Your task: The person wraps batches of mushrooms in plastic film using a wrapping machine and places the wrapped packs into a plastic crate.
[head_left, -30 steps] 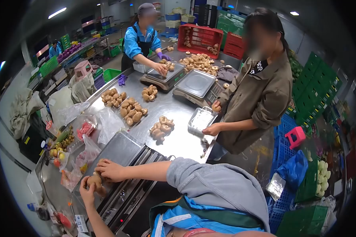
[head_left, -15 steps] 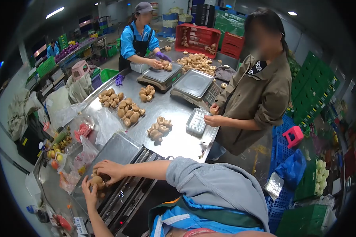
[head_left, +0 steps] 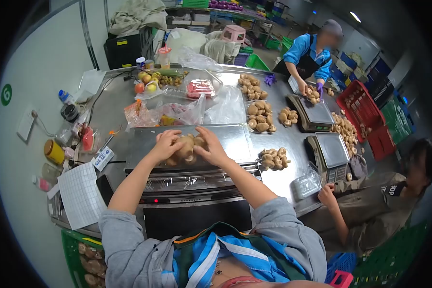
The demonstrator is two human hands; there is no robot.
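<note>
The person's left hand (head_left: 167, 145) and right hand (head_left: 213, 149) cup a small cluster of brown, round-capped mushrooms (head_left: 186, 150) from both sides, fingers bent and touching the caps. Whether they grip firmly or merely steady the cluster cannot be told, nor what lies directly beneath it. The cluster sits near the front of a flat grey metal plate (head_left: 236, 145), just behind a shiny band of clear film (head_left: 197, 181) on the machine's front.

Good handling here likely calls for even, light pressure from both palms, since the caps look easy to bruise and a hard pinch could snap a stem. Nesting the mushrooms close, with none stacked loosely, should stop them rolling. Fingertips are best spread low around the sides, and forearms raised clear of the film. The loose clear plastic bags (head_left: 225, 106) lie behind the plate, so sleeves and fingers should avoid dragging them in.
</note>
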